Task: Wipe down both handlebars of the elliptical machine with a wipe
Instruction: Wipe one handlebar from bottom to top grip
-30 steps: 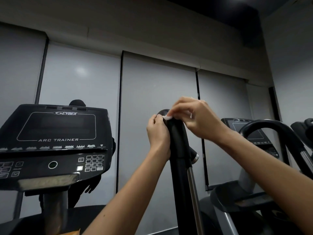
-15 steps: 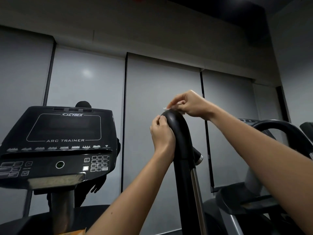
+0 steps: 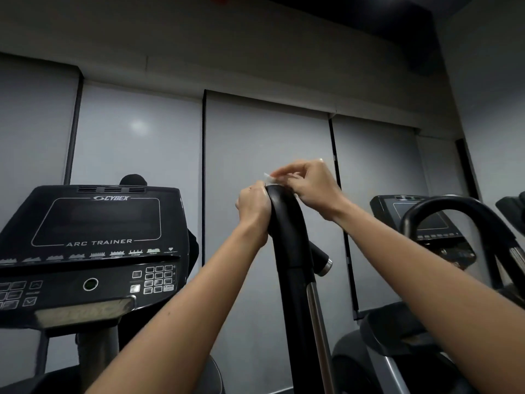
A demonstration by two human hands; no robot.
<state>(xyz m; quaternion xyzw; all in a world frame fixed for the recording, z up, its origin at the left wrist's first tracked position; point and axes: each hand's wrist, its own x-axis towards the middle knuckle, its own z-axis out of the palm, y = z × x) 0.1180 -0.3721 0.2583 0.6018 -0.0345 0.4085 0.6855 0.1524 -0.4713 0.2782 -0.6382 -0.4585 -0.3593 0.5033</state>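
Observation:
The black right handlebar (image 3: 287, 223) of the elliptical rises in the middle of the view and curves over at its top. My left hand (image 3: 252, 207) grips the left side of that curved top. My right hand (image 3: 308, 183) sits on the top's far side and pinches a small white wipe (image 3: 268, 177) against it; only a corner of the wipe shows. The other handlebar's tip (image 3: 133, 180) pokes up behind the console.
The machine's black console (image 3: 96, 240), marked Arc Trainer, stands at the left with its keypad. A second machine with a curved black bar (image 3: 454, 209) and console stands at the right. Grey wall panels lie behind.
My right hand with the wipe has shifted from the top's near side over to its crest and far side. My left hand keeps its grip on the handlebar.

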